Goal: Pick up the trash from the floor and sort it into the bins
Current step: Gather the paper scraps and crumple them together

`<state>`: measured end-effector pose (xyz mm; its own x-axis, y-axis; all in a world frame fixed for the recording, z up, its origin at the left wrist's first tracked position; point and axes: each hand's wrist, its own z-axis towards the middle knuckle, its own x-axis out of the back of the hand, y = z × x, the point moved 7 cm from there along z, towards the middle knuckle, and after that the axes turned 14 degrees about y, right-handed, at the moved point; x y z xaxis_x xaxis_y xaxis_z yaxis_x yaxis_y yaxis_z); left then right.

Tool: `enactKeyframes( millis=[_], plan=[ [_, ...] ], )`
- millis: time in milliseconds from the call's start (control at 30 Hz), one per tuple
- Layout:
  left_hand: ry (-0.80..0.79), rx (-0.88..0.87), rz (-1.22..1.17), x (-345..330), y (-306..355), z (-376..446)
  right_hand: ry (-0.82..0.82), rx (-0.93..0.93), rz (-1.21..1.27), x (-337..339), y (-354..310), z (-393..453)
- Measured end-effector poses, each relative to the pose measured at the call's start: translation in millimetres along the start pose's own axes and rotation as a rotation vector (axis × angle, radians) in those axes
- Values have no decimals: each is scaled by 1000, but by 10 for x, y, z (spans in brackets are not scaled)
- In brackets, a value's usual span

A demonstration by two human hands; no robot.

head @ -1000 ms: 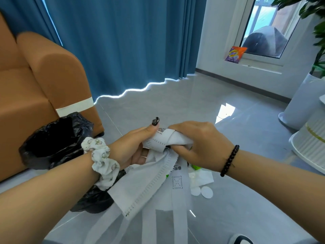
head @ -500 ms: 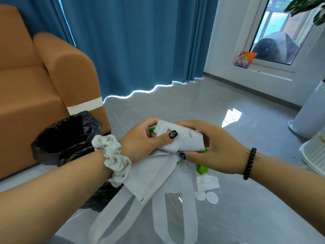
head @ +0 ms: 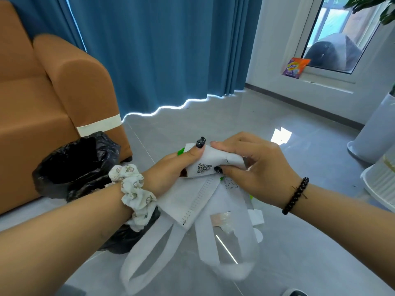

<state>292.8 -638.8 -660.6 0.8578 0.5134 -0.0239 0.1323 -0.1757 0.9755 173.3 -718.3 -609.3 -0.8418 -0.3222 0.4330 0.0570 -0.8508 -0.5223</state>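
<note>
Gripping one white bag (head: 193, 201), left hand (head: 171, 167) and right hand (head: 256, 167) pinch its folded top.

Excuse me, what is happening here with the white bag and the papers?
A person is holding a white bag above the grey floor, with its handles hanging down. Both hands grip a folded printed paper at the top of the bag: the left hand from the left, the right hand from the right. Something green shows under the paper. A bin lined with a black bag stands beside the orange sofa, near the left wrist. Nothing is going into it yet.
</note>
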Motion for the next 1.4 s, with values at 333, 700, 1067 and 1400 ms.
enactKeyframes(
  millis=[333, 700, 1067, 1400],
  plan=[
    [105, -257, 106, 97, 161, 17, -228, -422, 230, -111, 190, -116],
    [2, -16, 25, 23, -4, 7, -84, -534, 349, -42, 251, -56],
    [93, -193, 60, 118, 149, 26, -168, -696, 449, -102, 266, -139],
    [-98, 141, -147, 46, -43, 23, -35, -495, 403, -17, 146, -39]
  ],
)
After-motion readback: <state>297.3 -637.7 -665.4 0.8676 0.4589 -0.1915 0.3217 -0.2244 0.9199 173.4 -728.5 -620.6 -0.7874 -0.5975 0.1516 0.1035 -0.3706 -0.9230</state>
